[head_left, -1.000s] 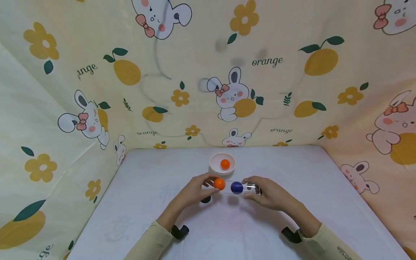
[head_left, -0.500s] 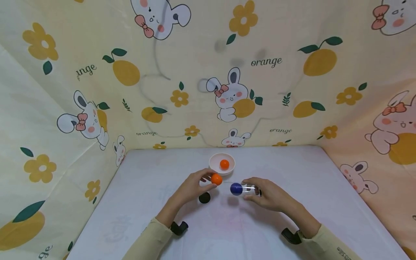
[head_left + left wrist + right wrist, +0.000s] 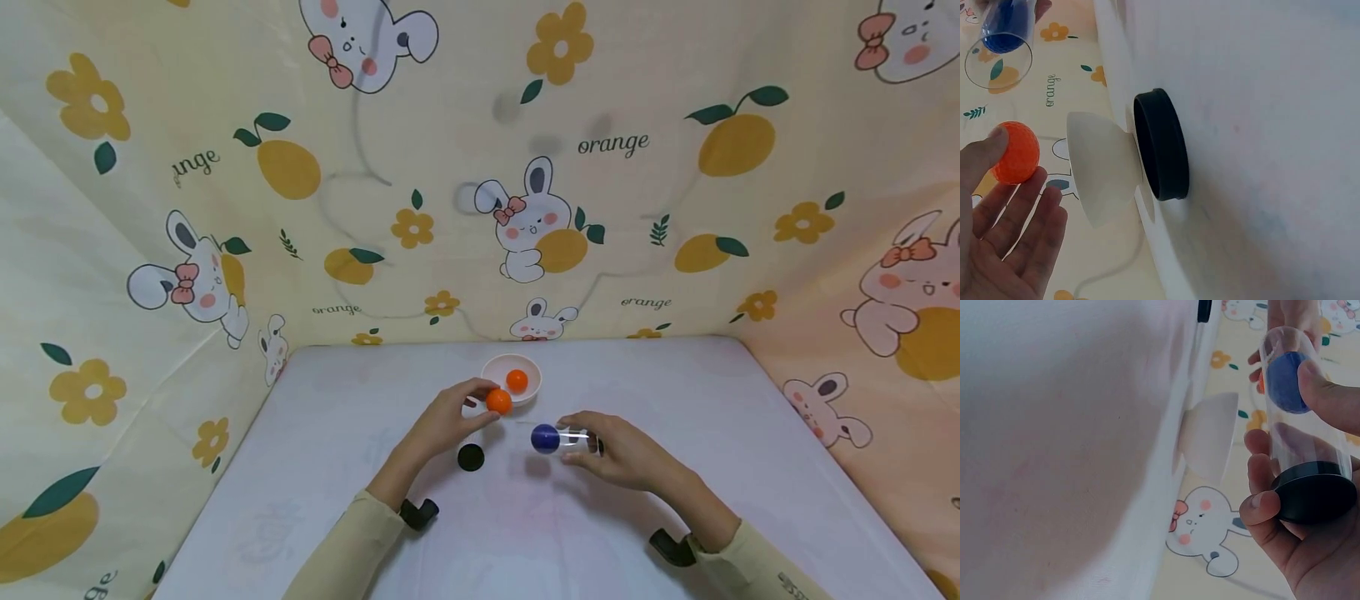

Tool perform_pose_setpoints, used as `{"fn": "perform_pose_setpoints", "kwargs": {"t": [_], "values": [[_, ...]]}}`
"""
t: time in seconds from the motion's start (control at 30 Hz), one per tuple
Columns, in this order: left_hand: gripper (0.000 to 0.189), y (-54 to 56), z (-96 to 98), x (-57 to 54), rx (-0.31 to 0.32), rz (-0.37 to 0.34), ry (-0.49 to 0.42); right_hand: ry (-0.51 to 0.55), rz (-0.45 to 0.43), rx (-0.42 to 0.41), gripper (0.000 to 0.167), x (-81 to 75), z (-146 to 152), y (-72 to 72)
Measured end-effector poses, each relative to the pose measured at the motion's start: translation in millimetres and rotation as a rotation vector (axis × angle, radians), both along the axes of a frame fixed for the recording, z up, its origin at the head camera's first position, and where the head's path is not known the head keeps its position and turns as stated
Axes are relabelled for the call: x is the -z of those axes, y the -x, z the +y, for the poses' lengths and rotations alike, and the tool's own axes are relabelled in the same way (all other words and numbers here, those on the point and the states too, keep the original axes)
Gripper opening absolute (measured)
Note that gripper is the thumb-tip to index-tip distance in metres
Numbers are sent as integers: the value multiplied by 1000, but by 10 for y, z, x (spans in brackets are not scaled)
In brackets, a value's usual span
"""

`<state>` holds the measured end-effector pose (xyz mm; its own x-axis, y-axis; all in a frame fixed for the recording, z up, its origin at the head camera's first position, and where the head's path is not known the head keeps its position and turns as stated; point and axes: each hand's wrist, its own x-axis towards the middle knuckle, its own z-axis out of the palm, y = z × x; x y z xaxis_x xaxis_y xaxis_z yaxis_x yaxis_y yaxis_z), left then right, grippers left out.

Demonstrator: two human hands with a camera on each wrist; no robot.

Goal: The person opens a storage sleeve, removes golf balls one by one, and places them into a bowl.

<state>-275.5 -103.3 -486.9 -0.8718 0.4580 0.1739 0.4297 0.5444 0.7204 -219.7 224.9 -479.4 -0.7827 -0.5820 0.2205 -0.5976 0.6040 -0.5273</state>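
Note:
My left hand (image 3: 447,422) pinches an orange golf ball (image 3: 1017,153) between thumb and fingers, just in front of the white bowl (image 3: 491,367). A second orange ball (image 3: 517,381) lies inside that bowl. My right hand (image 3: 624,450) grips a clear plastic tube (image 3: 1279,440), held tilted on its side above the table with its open mouth toward the left hand. Inside the tube sits a blue ball (image 3: 1289,382), near the mouth in the head view. A black cap (image 3: 1315,495) covers the tube's other end, by the right palm.
A round black lid (image 3: 471,457) lies on the white tabletop (image 3: 360,517), below the left hand. Behind and beside the table hangs a cream cloth (image 3: 420,108) printed with rabbits and oranges.
My left hand has drawn the orange golf ball away from the tube's mouth, leftward and back toward the bowl. The black lid has come into full view. The right hand has barely moved.

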Motion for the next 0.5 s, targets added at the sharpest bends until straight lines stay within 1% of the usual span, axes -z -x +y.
{"fn": "perform_pose_setpoints", "kwargs": {"t": [0.23,0.37,0.5], "values": [[45,78,29,1,-19,49,4,-9,-3,9,51,-15,9,5],[46,137,55,12,-46,48,26,-1,4,4,50,-8,11,6],[48,191,75,42,-69,37,57,8,-8,2,50,8,15,2]]}}
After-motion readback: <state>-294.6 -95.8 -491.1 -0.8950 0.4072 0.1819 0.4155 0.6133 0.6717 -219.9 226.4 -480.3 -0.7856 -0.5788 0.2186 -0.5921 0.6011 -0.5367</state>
